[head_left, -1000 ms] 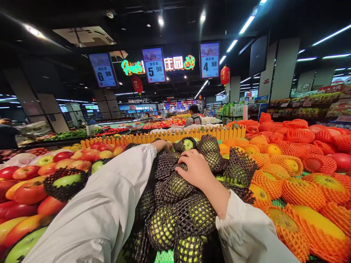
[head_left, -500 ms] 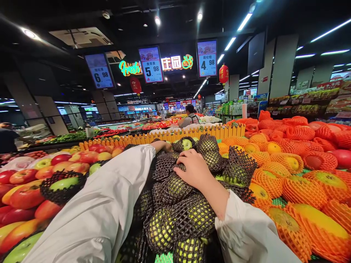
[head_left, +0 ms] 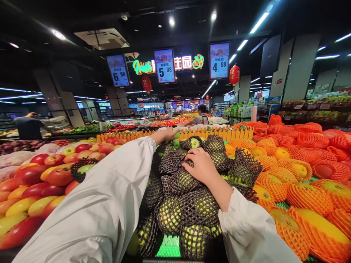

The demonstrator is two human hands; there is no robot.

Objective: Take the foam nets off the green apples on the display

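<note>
At the far end of the green apple pile, my left hand [head_left: 164,135] is raised slightly, its fingers curled over a green apple [head_left: 177,135]. Part of that apple is hidden by the fingers. Just below it another green apple [head_left: 176,144] shows. My right hand [head_left: 201,166] lies palm down on the pile, fingers loosely spread over a green apple in black foam netting [head_left: 186,180]. More netted apples [head_left: 170,215] are heaped in front, and one [head_left: 195,143] peeks out of its net beyond my right fingertips.
Red and yellow apples [head_left: 33,175] fill the left side. Fruit in orange foam nets [head_left: 305,191] is stacked at the right. A low yellow picket fence [head_left: 236,134] runs along the back. Beyond it a person [head_left: 201,116] stands; another person [head_left: 29,125] is at the far left.
My left hand has risen a little from the back of the pile, with a green apple now showing under its fingers. My right hand stays on the pile. The view has swung slightly left.
</note>
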